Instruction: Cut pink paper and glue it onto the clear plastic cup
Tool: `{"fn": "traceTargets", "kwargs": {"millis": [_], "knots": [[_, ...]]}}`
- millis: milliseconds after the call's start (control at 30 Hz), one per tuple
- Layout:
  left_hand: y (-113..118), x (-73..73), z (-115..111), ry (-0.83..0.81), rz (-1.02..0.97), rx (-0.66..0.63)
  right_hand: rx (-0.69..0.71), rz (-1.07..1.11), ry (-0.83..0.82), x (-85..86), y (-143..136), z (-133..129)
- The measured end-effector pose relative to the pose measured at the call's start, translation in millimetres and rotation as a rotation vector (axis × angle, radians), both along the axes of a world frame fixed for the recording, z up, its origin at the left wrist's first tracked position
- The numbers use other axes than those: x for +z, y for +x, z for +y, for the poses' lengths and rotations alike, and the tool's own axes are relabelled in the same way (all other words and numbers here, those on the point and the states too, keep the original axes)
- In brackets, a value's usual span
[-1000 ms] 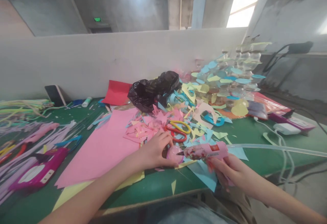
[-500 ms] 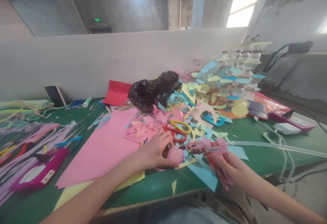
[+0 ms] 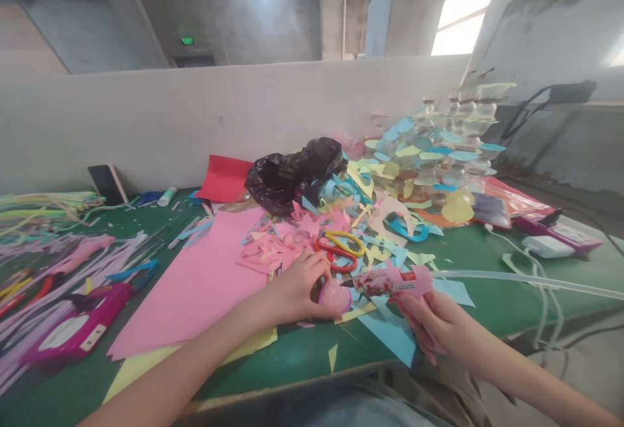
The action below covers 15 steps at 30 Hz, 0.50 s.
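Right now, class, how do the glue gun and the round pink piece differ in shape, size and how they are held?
Shape: the glue gun is long, with a pointed nozzle; the round piece is rounded, with no such point in view.
Size: the glue gun looks clearly larger than the round piece.
Hold: the right hand grips the glue gun, while the left hand holds the round piece.
Both are largely pink.

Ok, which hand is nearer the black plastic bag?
The left hand: it's in front of the bag, across pink paper scraps. The right hand, holding a glue gun, is farther away to the right.
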<state>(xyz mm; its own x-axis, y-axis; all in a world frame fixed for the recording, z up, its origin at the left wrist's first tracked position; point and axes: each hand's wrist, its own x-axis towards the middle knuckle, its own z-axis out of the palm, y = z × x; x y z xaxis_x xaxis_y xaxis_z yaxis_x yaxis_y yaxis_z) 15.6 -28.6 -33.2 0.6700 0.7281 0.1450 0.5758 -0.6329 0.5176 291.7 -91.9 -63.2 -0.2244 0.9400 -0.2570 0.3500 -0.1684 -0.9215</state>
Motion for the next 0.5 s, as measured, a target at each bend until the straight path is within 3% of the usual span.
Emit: {"fn": "traceTargets", "kwargs": {"millis": [500], "knots": [[0.1,1.2,-0.8,-0.006,0.041,0.011,0.014,0.097,-0.002,-0.9,0.2,0.8]]}}
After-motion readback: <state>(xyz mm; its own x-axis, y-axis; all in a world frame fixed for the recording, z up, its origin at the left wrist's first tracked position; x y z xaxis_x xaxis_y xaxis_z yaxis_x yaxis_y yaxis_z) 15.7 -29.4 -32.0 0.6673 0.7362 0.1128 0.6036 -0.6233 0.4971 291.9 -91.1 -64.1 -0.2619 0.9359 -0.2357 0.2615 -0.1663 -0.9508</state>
